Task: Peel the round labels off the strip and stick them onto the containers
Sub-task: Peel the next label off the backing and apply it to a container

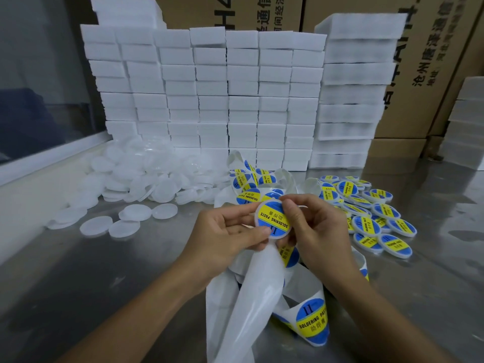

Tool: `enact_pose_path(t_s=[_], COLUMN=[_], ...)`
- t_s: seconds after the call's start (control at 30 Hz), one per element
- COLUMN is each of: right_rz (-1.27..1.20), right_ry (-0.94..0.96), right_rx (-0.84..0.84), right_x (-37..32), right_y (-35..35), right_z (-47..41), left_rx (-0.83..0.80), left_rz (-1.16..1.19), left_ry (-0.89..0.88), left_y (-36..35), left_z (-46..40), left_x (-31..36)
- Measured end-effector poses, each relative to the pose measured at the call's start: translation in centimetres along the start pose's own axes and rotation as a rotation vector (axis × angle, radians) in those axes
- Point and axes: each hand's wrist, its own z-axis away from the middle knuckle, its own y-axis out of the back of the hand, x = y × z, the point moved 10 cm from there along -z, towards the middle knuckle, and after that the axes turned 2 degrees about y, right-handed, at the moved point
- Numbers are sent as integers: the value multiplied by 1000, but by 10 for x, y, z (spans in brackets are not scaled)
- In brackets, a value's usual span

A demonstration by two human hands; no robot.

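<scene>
A round white container (272, 220) with a blue and yellow "SOLDERING PASTE" label on its face is held up over the table. My left hand (225, 231) pinches its left rim and lower edge. My right hand (314, 226) curls round its right side, fingertips at the label's top edge. The white backing strip (251, 292) hangs from under my hands and loops on the table, with a label (311, 320) still on it. More strip with labels (248, 184) lies behind. A pile of plain white containers (146, 179) lies at the left, labelled ones (372, 216) at the right.
A wall of stacked white foam blocks (209, 100) stands behind the piles, with a taller stack (351, 100) to its right. Cardboard boxes (424, 74) rise at the back and right. The metal table (91, 284) extends to the front left.
</scene>
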Motion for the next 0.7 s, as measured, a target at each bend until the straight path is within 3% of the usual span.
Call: enact_pose_path(t_s=[0.23, 0.4, 0.57, 0.7], right_rz=[-59, -214, -111, 137], right_ry=[-16, -104, -47, 86], right_rx=[-177, -157, -97, -55], right_x=[3, 10, 7, -5], right_y=[-21, -14, -8, -7], right_z=[2, -1, -2, 1], left_rx=[121, 81, 83, 128], left_rz=[25, 33, 32, 49], left_ry=[-68, -31, -3, -9], left_y=[16, 12, 10, 15], left_z=[-2, -2, -1, -1], left_x=[8, 5, 2, 3])
